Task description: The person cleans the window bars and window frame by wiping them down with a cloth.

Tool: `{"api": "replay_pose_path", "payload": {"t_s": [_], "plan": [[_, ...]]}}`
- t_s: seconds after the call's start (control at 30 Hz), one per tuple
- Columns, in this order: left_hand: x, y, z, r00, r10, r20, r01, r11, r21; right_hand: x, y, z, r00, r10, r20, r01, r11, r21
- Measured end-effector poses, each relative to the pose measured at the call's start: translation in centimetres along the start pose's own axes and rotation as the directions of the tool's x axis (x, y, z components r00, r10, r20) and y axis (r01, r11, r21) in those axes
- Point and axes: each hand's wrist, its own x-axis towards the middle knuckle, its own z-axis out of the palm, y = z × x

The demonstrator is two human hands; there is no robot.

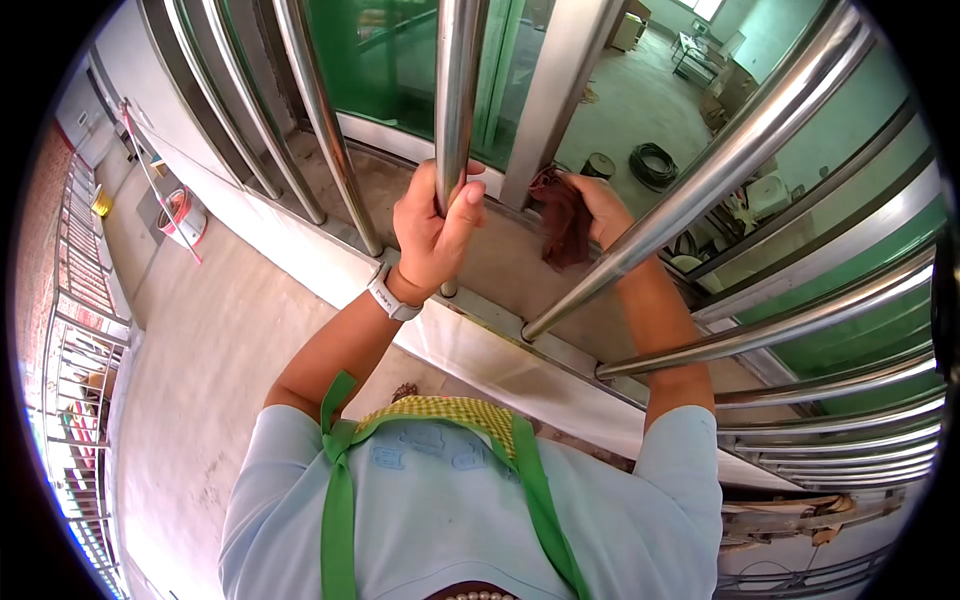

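The grey ledge (492, 250) slants from ten o'clock down towards four; the metal bars (666, 203) stand along it, their feet in a row near its outer edge. Outside, the pale floor (230, 330) spreads at eight to nine o'clock, faintly stained; on it, between nine and ten, stands a bucket (186, 215). Past the window, around one o'clock, the room's floor (622, 110) carries a can (599, 166) and, towards two, a dark coil (653, 166).

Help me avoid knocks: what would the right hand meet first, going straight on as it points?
Probably the pale window upright, just past the dark red cloth the right hand holds; depth is unclear, and cloth may already touch it.
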Motion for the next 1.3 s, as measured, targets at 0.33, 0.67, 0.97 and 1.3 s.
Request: {"api": "replay_pose_path", "payload": {"t_s": [0.33,0.67,0.97,1.3], "plan": [[0.0,0.4,0.2,0.998,-0.011,-0.063,0.011,1.000,0.002,3.5,0.9,1.8,0.986,-0.015,0.167,0.010,0.999,0.030],[-0.2,-0.2,0.1,0.998,0.024,-0.055,-0.023,1.000,0.019,0.0,-4.6,-5.2,0.916,-0.260,-0.305,0.107,0.892,-0.439],[-0.2,-0.5,-0.1,0.998,0.039,-0.046,-0.036,0.997,0.061,5.0,1.4,0.5,0.793,-0.585,0.168,0.218,0.015,-0.976],[0.1,-0.2,-0.1,0.995,0.078,-0.059,-0.072,0.993,0.093,4.6,3.2,2.0,0.862,-0.395,0.318,0.234,-0.247,-0.940]]}}
